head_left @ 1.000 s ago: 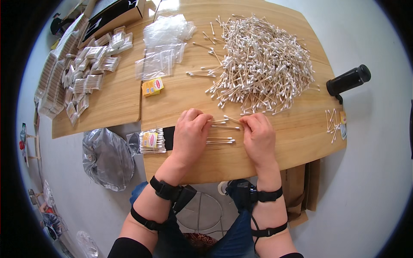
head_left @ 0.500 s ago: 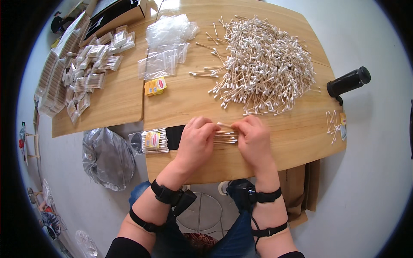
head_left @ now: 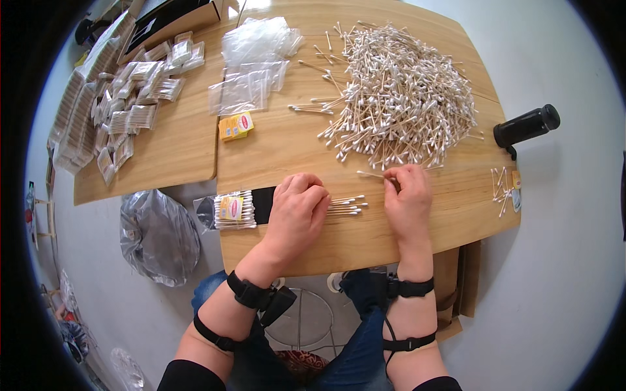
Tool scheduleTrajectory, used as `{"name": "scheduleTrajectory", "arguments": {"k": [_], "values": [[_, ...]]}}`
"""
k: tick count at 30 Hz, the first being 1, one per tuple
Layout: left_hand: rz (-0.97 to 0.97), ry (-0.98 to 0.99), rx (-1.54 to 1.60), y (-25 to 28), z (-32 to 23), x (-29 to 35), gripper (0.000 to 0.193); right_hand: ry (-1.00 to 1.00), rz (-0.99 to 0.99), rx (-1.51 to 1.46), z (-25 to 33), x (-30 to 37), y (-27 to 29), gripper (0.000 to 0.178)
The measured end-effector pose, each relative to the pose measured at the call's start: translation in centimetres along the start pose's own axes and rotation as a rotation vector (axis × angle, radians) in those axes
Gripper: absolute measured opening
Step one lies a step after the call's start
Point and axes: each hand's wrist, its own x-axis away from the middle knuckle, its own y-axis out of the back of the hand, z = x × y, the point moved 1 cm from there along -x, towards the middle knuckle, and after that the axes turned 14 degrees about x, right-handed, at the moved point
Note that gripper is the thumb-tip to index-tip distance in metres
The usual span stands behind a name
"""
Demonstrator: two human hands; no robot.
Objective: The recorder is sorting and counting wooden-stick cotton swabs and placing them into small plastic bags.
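Observation:
My left hand (head_left: 300,212) is closed around several cotton swabs (head_left: 345,205), whose white tips stick out to the right just above the table. Further right, my right hand (head_left: 409,199) pinches a single cotton swab (head_left: 370,174) between thumb and fingers, its stick pointing left. Beyond that hand lies a large heap of loose cotton swabs (head_left: 404,98). Left of my left hand, a packed row of cotton swabs with a yellow label (head_left: 231,208) sits beside a black flat strip (head_left: 263,205), partly covered by the hand.
Clear plastic bags (head_left: 251,52) and a small stack of yellow cards (head_left: 236,126) lie on the table (head_left: 293,156). Filled swab packs (head_left: 130,117) crowd the far left. A black bottle (head_left: 527,126) stands at the right edge, near a few swabs (head_left: 501,190).
My right hand has moved away from my left, rightward and slightly toward the heap, with a swab at its fingertips. My left hand has stayed nearly in place.

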Motion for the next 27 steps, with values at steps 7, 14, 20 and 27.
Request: {"name": "scheduleTrajectory", "arguments": {"k": [7,14,20,27], "values": [[-0.076,0.02,0.022,-0.3,0.3,-0.1,0.011,0.131,0.046,-0.06,2.7,0.5,-0.7,0.007],[-0.054,0.03,-0.039,-0.3,0.6,0.0,0.023,0.172,0.13,-0.183,4.3,0.6,-1.6,0.006],[-0.02,0.047,-0.087,-0.3,0.4,-0.1,0.026,0.104,0.023,-0.126,3.2,0.3,-2.0,0.008],[-0.012,0.044,-0.11,-0.3,0.1,-0.1,0.028,0.158,0.126,-0.188,3.5,0.4,-1.7,0.014]]}}
